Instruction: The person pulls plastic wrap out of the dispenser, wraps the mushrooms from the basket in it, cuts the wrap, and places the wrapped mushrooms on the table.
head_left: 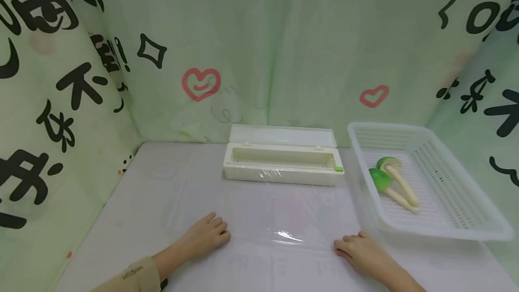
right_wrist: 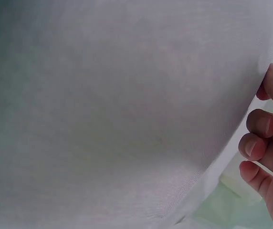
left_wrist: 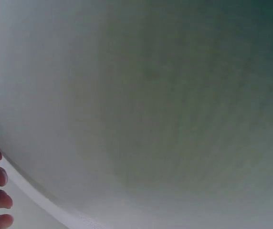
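An off-white cling film dispenser (head_left: 279,179) stands at the back of the table, its lid (head_left: 281,136) raised. Clear cling film (head_left: 288,236) drapes over its front and stretches towards me, showing mainly by its glints. At the near left side of the film, my left hand (head_left: 207,236) has its fingers bent and appears to pinch the edge. My right hand (head_left: 365,254) does likewise at the near right side. Curled fingers (right_wrist: 257,123) show in the right wrist view, and left fingertips (left_wrist: 0,199) in the left wrist view; the film itself cannot be made out in either.
To the right, a white perforated plastic basket (head_left: 450,233) holds two green-capped toy mushrooms (head_left: 399,184), near my right hand. A small green piece (head_left: 339,169) sits on the dispenser's right end. Printed pale green curtains (head_left: 251,57) enclose the white-covered table (head_left: 154,193).
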`<control>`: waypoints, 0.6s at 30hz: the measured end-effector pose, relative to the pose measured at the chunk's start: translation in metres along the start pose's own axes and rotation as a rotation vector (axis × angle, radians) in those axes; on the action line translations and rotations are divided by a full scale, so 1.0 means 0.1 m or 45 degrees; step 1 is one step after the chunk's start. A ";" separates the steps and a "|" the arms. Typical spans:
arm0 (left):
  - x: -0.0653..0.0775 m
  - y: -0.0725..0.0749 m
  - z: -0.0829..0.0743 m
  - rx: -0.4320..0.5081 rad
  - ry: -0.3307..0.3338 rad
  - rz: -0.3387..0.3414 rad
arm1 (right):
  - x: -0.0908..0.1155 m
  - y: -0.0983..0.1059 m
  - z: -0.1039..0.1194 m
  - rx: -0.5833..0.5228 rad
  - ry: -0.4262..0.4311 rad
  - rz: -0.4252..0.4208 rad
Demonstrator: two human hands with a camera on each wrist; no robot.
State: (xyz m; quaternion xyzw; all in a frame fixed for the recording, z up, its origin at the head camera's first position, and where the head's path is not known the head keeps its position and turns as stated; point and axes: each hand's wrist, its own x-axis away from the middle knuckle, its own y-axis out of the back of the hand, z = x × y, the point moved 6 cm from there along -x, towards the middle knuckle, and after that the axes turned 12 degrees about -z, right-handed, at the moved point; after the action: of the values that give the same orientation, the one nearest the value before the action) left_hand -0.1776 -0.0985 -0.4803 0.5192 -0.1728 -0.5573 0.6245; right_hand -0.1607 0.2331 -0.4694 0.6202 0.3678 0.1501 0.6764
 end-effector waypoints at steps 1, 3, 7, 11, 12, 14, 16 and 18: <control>0.00 -0.01 0.00 0.007 0.016 0.010 | 0.00 0.00 -0.01 -0.008 -0.017 0.008; 0.00 -0.02 -0.01 0.032 0.067 0.032 | 0.01 0.00 -0.02 -0.030 -0.056 0.032; 0.00 -0.03 0.04 0.138 0.286 0.057 | 0.00 0.00 -0.02 -0.042 -0.139 0.021; 0.00 -0.02 0.09 0.176 0.465 0.021 | -0.02 0.02 -0.01 -0.009 -0.157 -0.085; 0.00 -0.02 0.10 0.165 0.482 0.008 | -0.03 0.02 -0.01 -0.002 -0.153 -0.110; 0.00 -0.03 0.10 0.140 0.496 -0.011 | -0.03 0.02 -0.01 0.007 -0.152 -0.154; 0.01 -0.03 0.10 0.116 0.497 -0.027 | -0.02 0.02 -0.01 0.013 -0.150 -0.179; 0.01 -0.04 0.10 0.094 0.491 -0.036 | -0.02 0.01 -0.01 0.018 -0.148 -0.191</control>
State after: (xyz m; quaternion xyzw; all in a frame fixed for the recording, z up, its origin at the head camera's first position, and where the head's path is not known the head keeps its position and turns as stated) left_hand -0.1875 -0.1032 -0.4801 0.6414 -0.0628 -0.4495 0.6186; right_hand -0.1623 0.2332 -0.4678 0.6034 0.3745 0.0603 0.7015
